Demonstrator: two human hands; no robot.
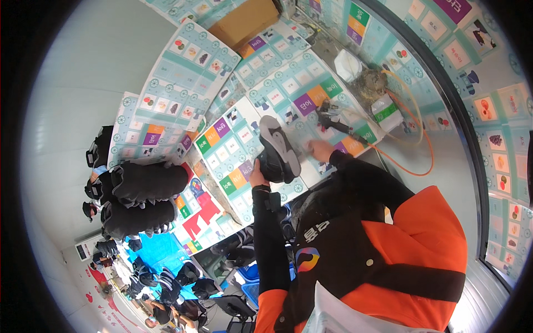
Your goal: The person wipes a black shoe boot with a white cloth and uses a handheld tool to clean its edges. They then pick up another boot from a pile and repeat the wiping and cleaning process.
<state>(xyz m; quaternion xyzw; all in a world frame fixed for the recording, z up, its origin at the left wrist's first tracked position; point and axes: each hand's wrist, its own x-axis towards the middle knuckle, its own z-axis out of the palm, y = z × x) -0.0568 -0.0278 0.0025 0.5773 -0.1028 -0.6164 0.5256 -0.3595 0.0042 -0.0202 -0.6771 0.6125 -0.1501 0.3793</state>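
My left hand grips a black shoe at its side. The shoe's pale grey sole faces up, above a table covered in printed sheets. Just right of the sole is my right hand, smeared by motion, so its fingers do not show clearly. It appears apart from the shoe. Beyond that hand, a dark spray gun lies on the table, joined to an orange hose.
Dark shoes stand in long rows at the left. A cardboard box sits at the back, a white container at the back right. Blue bins are below the table. Other people are at the lower left among more shoes.
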